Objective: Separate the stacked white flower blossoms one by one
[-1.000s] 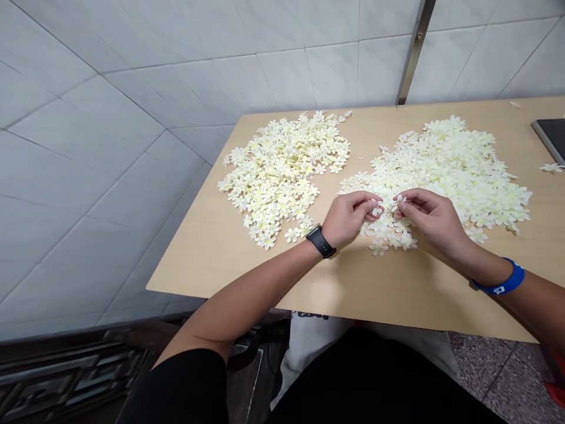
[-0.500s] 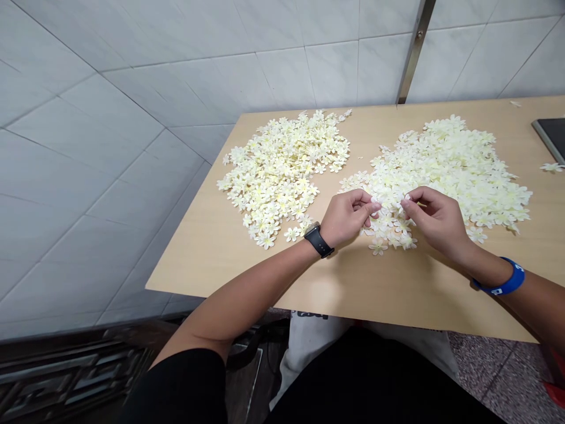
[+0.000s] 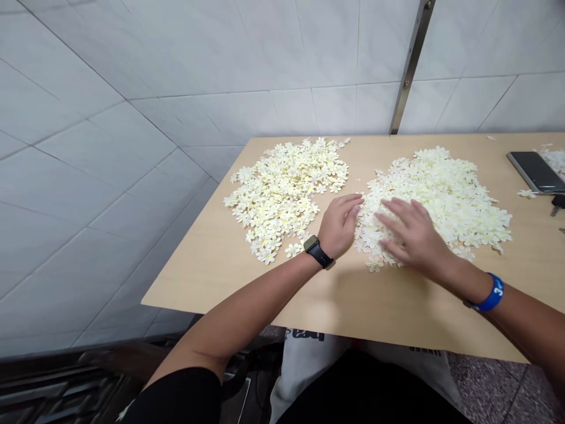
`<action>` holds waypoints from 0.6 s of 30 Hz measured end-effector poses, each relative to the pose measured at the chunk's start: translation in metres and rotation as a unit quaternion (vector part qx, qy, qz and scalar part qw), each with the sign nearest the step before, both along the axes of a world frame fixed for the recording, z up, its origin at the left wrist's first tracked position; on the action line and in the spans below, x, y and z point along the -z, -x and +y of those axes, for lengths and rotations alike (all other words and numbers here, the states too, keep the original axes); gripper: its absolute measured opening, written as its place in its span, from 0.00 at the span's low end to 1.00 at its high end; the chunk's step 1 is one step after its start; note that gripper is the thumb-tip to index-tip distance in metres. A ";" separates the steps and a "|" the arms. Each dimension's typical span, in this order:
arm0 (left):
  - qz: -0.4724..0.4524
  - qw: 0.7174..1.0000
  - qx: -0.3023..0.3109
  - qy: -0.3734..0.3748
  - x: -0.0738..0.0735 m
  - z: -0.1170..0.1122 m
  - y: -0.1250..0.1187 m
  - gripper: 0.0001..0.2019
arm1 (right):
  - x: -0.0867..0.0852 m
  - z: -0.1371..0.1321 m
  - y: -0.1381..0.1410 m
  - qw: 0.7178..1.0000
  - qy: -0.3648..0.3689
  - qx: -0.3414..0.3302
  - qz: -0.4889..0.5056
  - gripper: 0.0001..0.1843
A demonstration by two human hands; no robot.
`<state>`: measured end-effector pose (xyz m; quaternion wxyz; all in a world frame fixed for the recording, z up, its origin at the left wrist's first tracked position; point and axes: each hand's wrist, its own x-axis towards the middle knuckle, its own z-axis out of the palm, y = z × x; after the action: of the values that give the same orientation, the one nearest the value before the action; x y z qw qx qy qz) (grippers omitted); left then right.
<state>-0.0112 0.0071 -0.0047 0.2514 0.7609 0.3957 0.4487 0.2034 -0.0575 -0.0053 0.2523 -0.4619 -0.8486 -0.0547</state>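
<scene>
Right fingers spread over white flowers, a "3" legible on blue

On the blue wristband [image 3: 492, 292], behind the right fingers, a white "3", its other marks too partial to read. On the grey trousers [image 3: 304, 365], nearer the body than the fingers, dark lettering in two places, cut off by table edge and black cloth; not readable whole.

Counted on one table [image 3: 375, 321]: two big heaps, with flowers overlapping too much to number. Flower heap below the right fingers [image 3: 454, 200], reaching beyond and rightward; looser flower heap [image 3: 286, 182] beyond and left of the left fingers. Well right of both hands, one phone [image 3: 541, 172] with one loose flower [image 3: 527, 193] just beside. One black watch [image 3: 318, 252] behind the left fingers.

Right hand [image 3: 410, 235] blurred, fingers splayed and released, apparently holding nothing; cannot tell whether touching petals. Left hand [image 3: 341, 227] at the heap's left edge, fingers half bent, thumb close alongside; cannot tell whether gripping a flower.

Far right of the fingers, another white pile [image 3: 557, 162] and a small dark object [image 3: 558, 203], both cut off by the view's edge, the latter unclear.
</scene>
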 end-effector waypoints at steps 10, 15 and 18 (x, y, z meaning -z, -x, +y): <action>-0.160 0.981 -0.101 -0.042 -0.015 0.014 0.008 0.17 | 0.003 0.011 0.058 0.982 0.073 -0.082 -0.151 0.32; -0.148 0.983 -0.104 -0.031 -0.016 0.019 0.008 0.15 | 0.011 0.037 0.053 0.981 0.110 0.022 -0.156 0.30; -0.133 0.984 -0.117 0.002 -0.018 0.028 0.011 0.15 | 0.013 0.032 0.025 0.981 0.108 0.061 -0.151 0.28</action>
<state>-0.0226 0.0349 0.0133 0.2489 0.6426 0.4457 0.5714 0.1783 -0.0255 -0.0186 0.0659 -0.5234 -0.8483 -0.0467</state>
